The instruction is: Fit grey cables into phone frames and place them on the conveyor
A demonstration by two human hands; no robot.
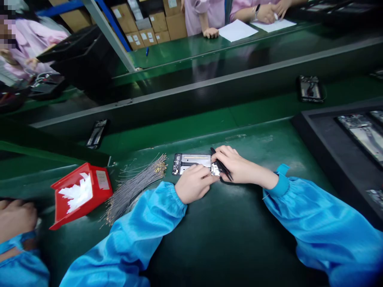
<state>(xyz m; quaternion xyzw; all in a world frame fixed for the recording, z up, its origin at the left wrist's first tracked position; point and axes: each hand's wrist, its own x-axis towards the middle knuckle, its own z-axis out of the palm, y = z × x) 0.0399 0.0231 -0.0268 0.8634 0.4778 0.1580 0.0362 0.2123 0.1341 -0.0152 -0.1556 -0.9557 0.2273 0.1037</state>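
Observation:
An opened phone body (196, 158) lies flat on the green bench, its metal plate and boards showing. My left hand (194, 182) rests over its near edge, fingers bent and closed against the phone's right part. Black tweezers (222, 164) are gripped in my right hand (236, 163), which is closed at the phone's right end. My fingers hide some of that end, so I cannot tell what the fingertips touch there. Just left of the phone lies a bundle of thin grey cables (134, 189) with gold-coloured ends.
A red bin (98, 199) with white pieces stands at left, near another person's hand (18, 219). On the right, a black tray (317, 135) holds opened phones. Further phones (311, 89) lie on the strip behind. People in pink sit across the bench by paper sheets (237, 30).

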